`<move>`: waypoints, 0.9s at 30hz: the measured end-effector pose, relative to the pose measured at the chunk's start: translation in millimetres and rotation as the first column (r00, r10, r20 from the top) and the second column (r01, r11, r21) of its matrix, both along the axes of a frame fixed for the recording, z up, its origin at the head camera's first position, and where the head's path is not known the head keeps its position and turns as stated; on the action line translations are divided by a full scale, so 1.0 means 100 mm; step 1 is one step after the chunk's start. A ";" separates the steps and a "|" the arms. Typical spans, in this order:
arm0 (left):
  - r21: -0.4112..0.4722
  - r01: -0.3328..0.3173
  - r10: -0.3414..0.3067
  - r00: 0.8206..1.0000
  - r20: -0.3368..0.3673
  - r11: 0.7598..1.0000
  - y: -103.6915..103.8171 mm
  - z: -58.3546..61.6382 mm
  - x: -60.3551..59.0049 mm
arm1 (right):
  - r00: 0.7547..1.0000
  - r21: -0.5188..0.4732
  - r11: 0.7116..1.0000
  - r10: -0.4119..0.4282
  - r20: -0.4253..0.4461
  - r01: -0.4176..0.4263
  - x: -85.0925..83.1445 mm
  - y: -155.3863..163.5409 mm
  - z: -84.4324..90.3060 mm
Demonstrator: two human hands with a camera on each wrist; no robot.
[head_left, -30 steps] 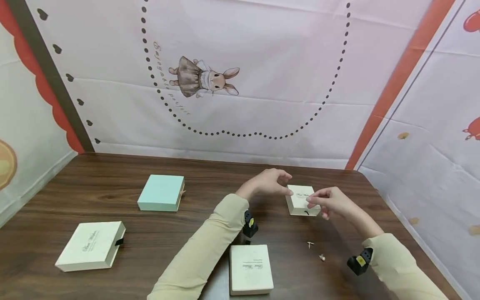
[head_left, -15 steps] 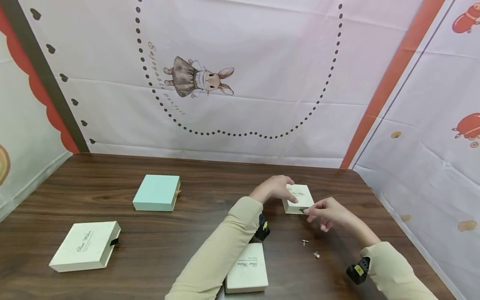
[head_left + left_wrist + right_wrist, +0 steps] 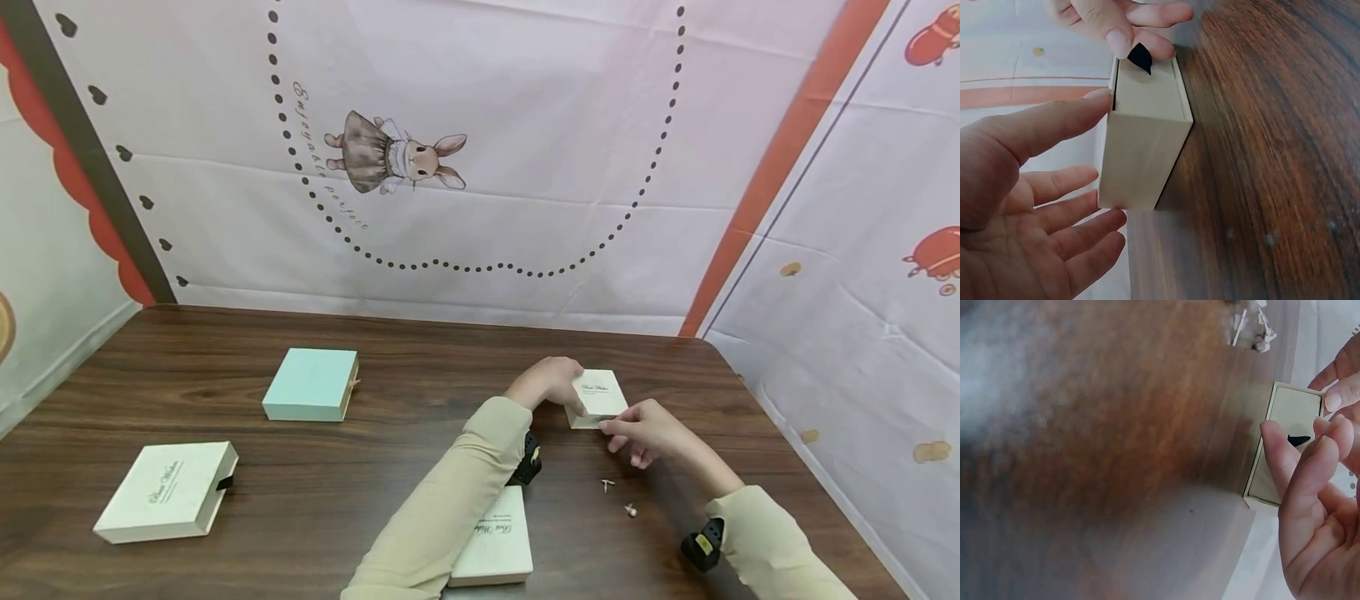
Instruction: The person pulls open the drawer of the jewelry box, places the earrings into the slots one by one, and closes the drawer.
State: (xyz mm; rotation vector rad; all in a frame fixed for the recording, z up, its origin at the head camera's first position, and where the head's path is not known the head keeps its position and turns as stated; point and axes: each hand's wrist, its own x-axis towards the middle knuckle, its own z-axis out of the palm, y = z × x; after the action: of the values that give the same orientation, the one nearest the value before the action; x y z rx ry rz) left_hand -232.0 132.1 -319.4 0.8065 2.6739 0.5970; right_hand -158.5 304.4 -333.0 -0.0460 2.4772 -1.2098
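A small cream-white gift box [image 3: 597,393] with printed lettering stands on the table at the back right. My left hand [image 3: 553,383] holds it from the left, thumb at the near top edge and fingers at the far edge. In the left wrist view the thumb tip touches the box's edge and the other fingertips lie against its far end. On the box's front face sits a black ribbon pull tab [image 3: 1140,59]. My right hand [image 3: 647,432] pinches at this tab with thumb and index finger, the other fingers loosely bent. The drawer front looks flush with its sleeve.
Two small pale pieces, perhaps earrings [image 3: 630,510], lie in front of the right hand. A larger white box [image 3: 495,542] is partly under the left forearm. A mint-green box [image 3: 312,383] and another white box [image 3: 167,492] stand on the left.
My left hand has come down from above the box onto its left side. My right hand has lowered from over the box's top to the tab on its front.
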 end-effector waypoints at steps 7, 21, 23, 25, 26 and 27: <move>-0.062 0.017 -0.018 1.000 -0.024 0.998 0.00 0.01 0.01 | 1.000 0.013 1.000 -0.018 -0.009 0.018 -0.02 -0.01 -0.02; -0.117 0.044 -0.042 0.999 0.022 0.992 0.00 0.02 0.02 | 0.996 0.104 0.993 -0.052 -0.074 0.059 0.00 -0.02 -0.06; -0.117 0.048 -0.045 0.998 0.032 0.992 -0.01 0.03 0.01 | 0.996 0.112 0.992 -0.048 -0.070 0.056 0.00 -0.01 -0.06; -0.124 0.061 -0.058 0.998 0.028 0.990 -0.01 0.02 0.00 | 0.997 0.109 0.992 -0.053 -0.059 0.059 0.02 -0.01 -0.07; -0.126 0.065 -0.062 0.998 0.028 0.990 -0.01 0.02 0.00 | 0.997 0.107 0.992 -0.056 -0.054 0.061 0.02 0.00 -0.07; -0.127 0.071 -0.068 0.997 0.030 0.989 -0.01 0.02 -0.01 | 0.997 0.104 0.993 -0.059 -0.049 0.064 0.03 0.00 -0.07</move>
State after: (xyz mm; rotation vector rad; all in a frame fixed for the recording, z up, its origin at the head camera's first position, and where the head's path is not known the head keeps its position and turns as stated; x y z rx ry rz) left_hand -232.7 131.2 -317.8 0.8461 2.6177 0.4122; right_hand -155.5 304.1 -340.1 0.0318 2.5958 -1.1120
